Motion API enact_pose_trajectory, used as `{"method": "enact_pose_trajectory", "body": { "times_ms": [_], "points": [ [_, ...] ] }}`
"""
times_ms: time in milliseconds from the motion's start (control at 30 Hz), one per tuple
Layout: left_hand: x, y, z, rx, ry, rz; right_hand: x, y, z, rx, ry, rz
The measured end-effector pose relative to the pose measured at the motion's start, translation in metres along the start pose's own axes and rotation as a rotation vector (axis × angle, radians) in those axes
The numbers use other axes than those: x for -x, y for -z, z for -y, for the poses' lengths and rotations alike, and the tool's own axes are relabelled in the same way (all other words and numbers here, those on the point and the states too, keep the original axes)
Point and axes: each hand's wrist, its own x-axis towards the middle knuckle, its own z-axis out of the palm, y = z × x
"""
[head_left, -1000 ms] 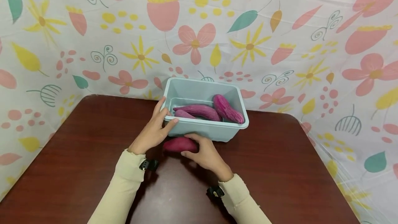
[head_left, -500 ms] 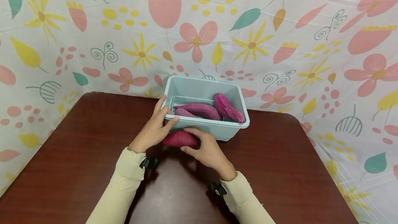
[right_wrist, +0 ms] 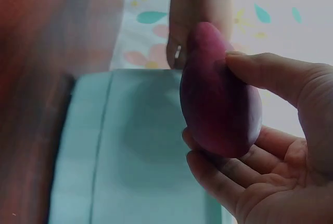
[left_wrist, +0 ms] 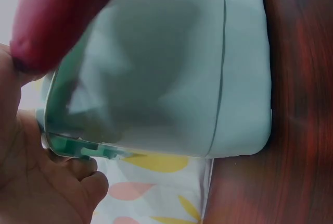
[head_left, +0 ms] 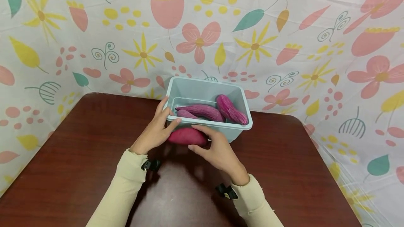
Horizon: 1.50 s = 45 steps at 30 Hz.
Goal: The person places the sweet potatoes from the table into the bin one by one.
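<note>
My right hand holds a smooth, dark pink sweet potato between thumb and fingers. It is raised in front of the bin's near wall; in the right wrist view the sweet potato points its narrow end toward the other hand. My left hand grips the near left corner of the pale blue plastic bin, and in the left wrist view its curled fingers show at the rim. Inside the bin lie a long ridged purple vegetable, a thicker one leaning at the right, and a partly hidden purple piece.
The bin stands at the back of a dark red-brown wooden table, close to a flower-patterned cloth hanging behind and at the sides. Dark wrist cameras are strapped at both sleeves.
My right hand has lifted the sweet potato from low in front of the bin to nearer its rim, shifting slightly right. The left hand has stayed at the bin's corner.
</note>
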Motion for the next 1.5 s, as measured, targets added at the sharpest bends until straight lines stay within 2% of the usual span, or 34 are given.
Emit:
{"method": "enact_pose_trajectory", "body": {
  "times_ms": [367, 633, 933, 1133, 1500],
  "points": [
    [-0.002, 0.004, -0.001, -0.007, 0.005, -0.008, -0.004, 0.022, 0.011, 0.000, 0.008, -0.021],
    [-0.002, 0.006, 0.001, -0.009, -0.012, -0.019, -0.015, 0.034, 0.015, -0.085, 0.012, -0.057],
    [-0.001, 0.006, 0.002, 0.025, -0.010, -0.006, -0.040, 0.038, 0.014, -0.080, 0.039, -0.115],
    [-0.001, 0.005, 0.000, 0.019, -0.005, -0.010, -0.059, 0.036, 0.007, -0.031, 0.004, -0.147],
    [-0.001, -0.002, 0.001, 0.037, -0.016, -0.015, -0.098, 0.029, -0.014, 0.019, -0.074, -0.156]
  ]
}}
